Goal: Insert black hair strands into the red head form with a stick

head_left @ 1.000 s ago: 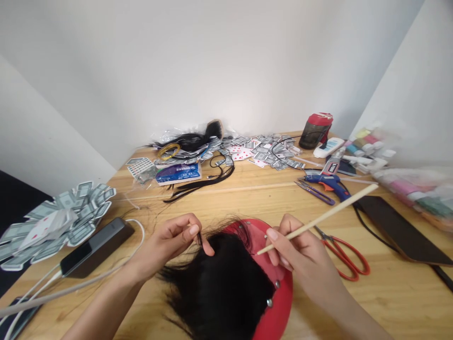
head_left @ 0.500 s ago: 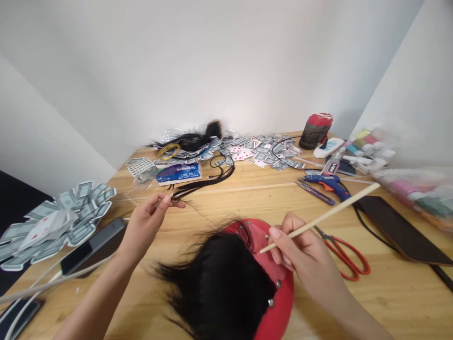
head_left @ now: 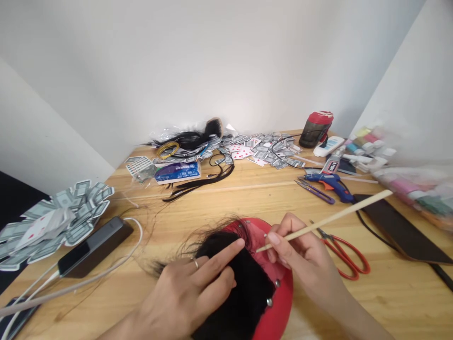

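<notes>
While hands press black hair (head_left: 244, 293), red dome (head_left: 279, 311) (glossy).

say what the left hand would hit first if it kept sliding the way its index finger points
Most likely the tip of the wooden stick held by the right hand. The left hand lies on the black hair, its finger aimed up-right over the red form; depth is unclear.

We are pressing our left hand (head_left: 187, 293) flat on the black hair (head_left: 240, 293) covering the red form (head_left: 279, 307); our right hand (head_left: 300, 259) is pinching a wooden stick (head_left: 329, 219) beside red scissors (head_left: 345, 257).
</notes>
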`<action>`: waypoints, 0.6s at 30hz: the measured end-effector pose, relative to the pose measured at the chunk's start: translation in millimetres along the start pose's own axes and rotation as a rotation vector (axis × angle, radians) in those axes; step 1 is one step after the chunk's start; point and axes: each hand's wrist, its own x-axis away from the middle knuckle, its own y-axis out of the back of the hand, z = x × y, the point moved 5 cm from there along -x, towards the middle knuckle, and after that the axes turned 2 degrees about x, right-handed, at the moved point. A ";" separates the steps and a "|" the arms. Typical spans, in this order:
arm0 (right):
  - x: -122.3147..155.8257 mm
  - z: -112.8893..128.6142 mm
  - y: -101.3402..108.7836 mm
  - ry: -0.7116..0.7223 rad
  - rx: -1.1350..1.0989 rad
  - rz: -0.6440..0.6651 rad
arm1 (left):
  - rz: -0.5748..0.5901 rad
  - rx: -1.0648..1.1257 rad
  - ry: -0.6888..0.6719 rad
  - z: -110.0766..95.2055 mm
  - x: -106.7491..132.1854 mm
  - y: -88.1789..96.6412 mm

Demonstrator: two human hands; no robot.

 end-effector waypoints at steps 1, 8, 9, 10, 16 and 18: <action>0.2 -0.1 -0.1 0.002 -0.006 0.001 | -0.003 -0.008 -0.006 0.2 -1.8 -0.8; 0.6 -1.2 0.6 0.037 0.000 0.013 | -0.122 -0.120 -0.137 -4.0 -4.9 0.8; 0.7 -1.4 0.6 0.039 -0.001 0.019 | -0.120 -0.125 -0.143 -3.8 -5.3 0.1; 0.9 -1.5 0.6 0.043 0.000 0.023 | -0.111 -0.121 -0.140 -3.2 -6.0 -0.9; 0.2 -4.8 3.1 0.071 0.027 0.050 | -0.088 -0.075 -0.142 -1.7 -7.8 -1.7; -0.6 -5.0 3.5 0.103 0.060 0.076 | -0.079 -0.074 -0.141 -1.3 -7.2 -1.9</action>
